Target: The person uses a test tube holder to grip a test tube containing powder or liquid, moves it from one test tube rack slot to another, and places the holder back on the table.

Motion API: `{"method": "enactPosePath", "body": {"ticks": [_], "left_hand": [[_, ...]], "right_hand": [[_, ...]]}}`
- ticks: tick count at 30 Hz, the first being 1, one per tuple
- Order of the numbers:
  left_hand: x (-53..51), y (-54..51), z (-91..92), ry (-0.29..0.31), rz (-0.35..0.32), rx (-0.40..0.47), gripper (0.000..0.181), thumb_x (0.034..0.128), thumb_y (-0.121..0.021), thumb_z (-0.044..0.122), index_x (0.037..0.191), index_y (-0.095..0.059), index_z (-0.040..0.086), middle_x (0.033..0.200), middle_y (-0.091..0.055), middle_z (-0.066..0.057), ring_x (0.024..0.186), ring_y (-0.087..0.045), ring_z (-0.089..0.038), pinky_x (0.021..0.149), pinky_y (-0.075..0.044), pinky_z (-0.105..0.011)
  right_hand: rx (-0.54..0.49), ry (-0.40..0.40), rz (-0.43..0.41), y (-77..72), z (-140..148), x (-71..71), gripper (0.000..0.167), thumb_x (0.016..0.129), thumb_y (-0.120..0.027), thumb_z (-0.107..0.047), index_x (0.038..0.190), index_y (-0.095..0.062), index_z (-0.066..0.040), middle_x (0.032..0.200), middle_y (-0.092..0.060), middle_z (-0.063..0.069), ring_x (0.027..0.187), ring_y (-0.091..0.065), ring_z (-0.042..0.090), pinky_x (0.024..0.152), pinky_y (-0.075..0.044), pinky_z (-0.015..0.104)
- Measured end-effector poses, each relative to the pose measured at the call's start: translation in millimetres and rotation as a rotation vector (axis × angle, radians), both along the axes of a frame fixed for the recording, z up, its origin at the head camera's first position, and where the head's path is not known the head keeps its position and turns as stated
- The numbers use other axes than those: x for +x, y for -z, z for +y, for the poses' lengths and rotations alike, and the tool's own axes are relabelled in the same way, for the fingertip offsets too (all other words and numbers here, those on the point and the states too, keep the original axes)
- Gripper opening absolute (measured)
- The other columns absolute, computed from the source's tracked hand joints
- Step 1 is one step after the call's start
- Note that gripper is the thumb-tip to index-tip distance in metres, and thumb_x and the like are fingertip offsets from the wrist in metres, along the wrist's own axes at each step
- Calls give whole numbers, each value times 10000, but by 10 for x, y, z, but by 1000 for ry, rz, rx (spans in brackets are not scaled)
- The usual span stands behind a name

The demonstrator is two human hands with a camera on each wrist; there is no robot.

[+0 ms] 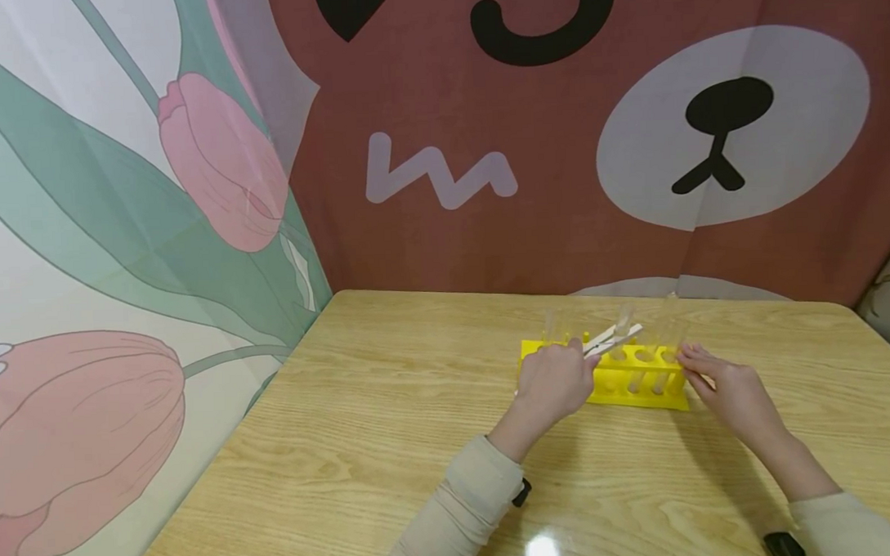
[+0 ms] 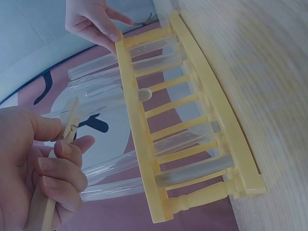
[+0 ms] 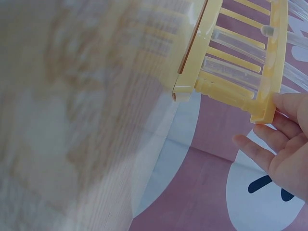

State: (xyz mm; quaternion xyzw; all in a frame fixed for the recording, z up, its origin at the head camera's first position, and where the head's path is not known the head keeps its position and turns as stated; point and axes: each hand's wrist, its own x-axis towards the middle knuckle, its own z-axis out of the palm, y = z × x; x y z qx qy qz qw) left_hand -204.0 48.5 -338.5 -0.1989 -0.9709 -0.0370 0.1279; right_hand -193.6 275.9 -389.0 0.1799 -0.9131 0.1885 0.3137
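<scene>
My left hand (image 1: 555, 380) grips a wooden test tube holder (image 2: 70, 115), fingers curled round its handle. Its jaws are at a clear test tube (image 2: 108, 105), whose rounded bottom pokes just through a hole in the upper plate of a yellow test tube rack (image 1: 633, 401). At the rack's right end, my right hand (image 1: 739, 390) pinches the upper plate between thumb and fingers, as the right wrist view shows. Several other clear tubes stand in the rack toward both ends. In the left wrist view, one tube (image 2: 195, 171) at the near end looks greyish.
The rack stands on a wood-grain table (image 1: 348, 445), toward its back edge. Behind the table hangs a printed cloth (image 1: 429, 254) with a brown bear face; tulips are printed on the left side (image 1: 220, 163). Dark straps show at both wrists.
</scene>
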Motion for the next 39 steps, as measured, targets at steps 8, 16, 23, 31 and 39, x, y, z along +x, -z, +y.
{"method": "enactPosePath", "body": {"ticks": [8,16,23,31,39], "left_hand": [[1,-11,-2,-3,18,-8,380,945,-327,429,832,-552,144,518,-419,23,402,-395,-101,334,-308,-239],[8,-28,-12,-2,11,11,369,946,-337,423,808,-541,148,545,-429,23,415,-396,-100,346,-312,-242],[8,-32,-10,-4,0,19,365,946,-334,426,810,-532,151,543,-426,25,410,-397,-98,341,-309,-239],[10,-27,-10,-2,-14,23,371,947,-329,428,804,-526,148,538,-427,25,405,-400,-98,335,-308,-237],[10,-30,-21,2,21,15,364,947,-334,423,810,-529,148,539,-424,26,399,-390,-96,333,-301,-235]], "right_hand": [[-3,2,-7,-16,-10,15,301,675,-691,91,968,-626,120,1030,-572,257,907,-552,413,670,-436,455],[-6,4,-13,-12,-6,14,296,682,-686,91,970,-624,120,1033,-571,256,909,-550,414,671,-436,453],[-2,4,-8,-15,-4,13,291,682,-684,94,966,-624,123,1031,-571,258,911,-547,413,670,-436,450],[-1,1,0,-14,-6,11,292,678,-684,97,963,-625,122,1027,-573,255,906,-549,410,668,-435,444],[-7,-5,-5,-6,1,9,299,680,-684,95,972,-624,119,1036,-571,256,909,-549,415,666,-437,444]]}}
